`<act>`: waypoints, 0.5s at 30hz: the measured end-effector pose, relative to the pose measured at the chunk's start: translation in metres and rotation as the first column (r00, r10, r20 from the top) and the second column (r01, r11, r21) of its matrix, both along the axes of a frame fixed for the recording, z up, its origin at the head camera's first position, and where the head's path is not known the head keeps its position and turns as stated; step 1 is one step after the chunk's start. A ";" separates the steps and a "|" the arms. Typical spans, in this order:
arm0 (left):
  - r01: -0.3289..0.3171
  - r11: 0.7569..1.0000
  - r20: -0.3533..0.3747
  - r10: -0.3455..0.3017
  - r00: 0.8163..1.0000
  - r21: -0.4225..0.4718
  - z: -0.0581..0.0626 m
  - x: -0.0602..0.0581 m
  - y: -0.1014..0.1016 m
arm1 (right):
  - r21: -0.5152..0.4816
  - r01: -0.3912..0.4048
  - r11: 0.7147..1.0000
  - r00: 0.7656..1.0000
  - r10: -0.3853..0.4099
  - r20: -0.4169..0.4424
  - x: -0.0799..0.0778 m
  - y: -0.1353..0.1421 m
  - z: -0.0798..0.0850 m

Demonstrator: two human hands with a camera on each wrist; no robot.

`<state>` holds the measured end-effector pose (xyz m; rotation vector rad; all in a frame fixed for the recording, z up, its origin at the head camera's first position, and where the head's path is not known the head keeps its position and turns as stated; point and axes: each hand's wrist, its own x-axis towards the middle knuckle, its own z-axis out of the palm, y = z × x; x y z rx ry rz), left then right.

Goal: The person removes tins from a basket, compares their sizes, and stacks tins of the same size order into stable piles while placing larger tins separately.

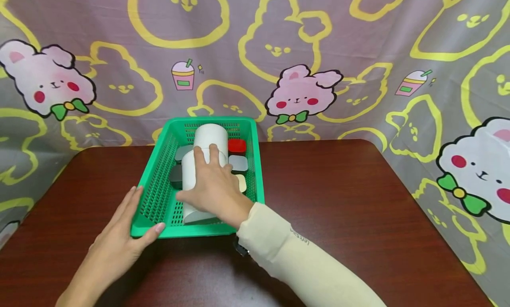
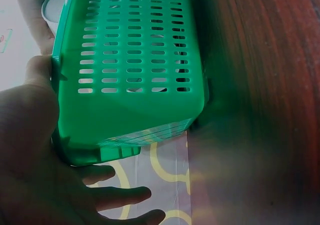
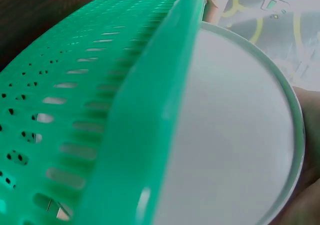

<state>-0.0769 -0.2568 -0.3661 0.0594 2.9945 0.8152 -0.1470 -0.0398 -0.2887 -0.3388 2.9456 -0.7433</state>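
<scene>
A green plastic basket (image 1: 198, 232) with slotted walls stands on the table. Two white cylinders lie end to end inside it, the far one (image 1: 211, 134) partly behind the near one (image 1: 190, 167). My right hand (image 1: 213, 183) grips the near cylinder from above, fingers spread over its top and thumb at its left side. In the right wrist view, that cylinder's flat round end (image 3: 235, 125) shows behind the basket rim. At the basket's front left corner is my left hand (image 1: 119, 236), fingers straight along the outside and thumb at the rim.
Beside the cylinders in the basket are dark grey boxes (image 1: 175, 176) on the left. A red item (image 1: 237, 145), a light grey one (image 1: 238, 163) and a cream one (image 1: 241, 183) lie on the right. The brown table (image 1: 326, 209) meets a patterned curtain (image 1: 358, 41) behind.
</scene>
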 end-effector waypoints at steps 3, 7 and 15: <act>0.001 1.000 -0.001 -0.001 1.000 -0.004 0.000 0.000 0.000 | 0.006 -0.002 1.000 1.000 0.002 -0.010 0.001 0.000 0.001; 0.001 1.000 -0.004 -0.001 1.000 -0.009 0.000 0.000 0.000 | -0.013 -0.008 1.000 0.999 0.008 -0.035 0.003 0.003 0.003; 0.000 1.000 -0.007 0.000 1.000 -0.020 0.000 -0.001 0.000 | -0.071 -0.050 0.996 0.992 0.041 -0.119 0.008 0.011 0.009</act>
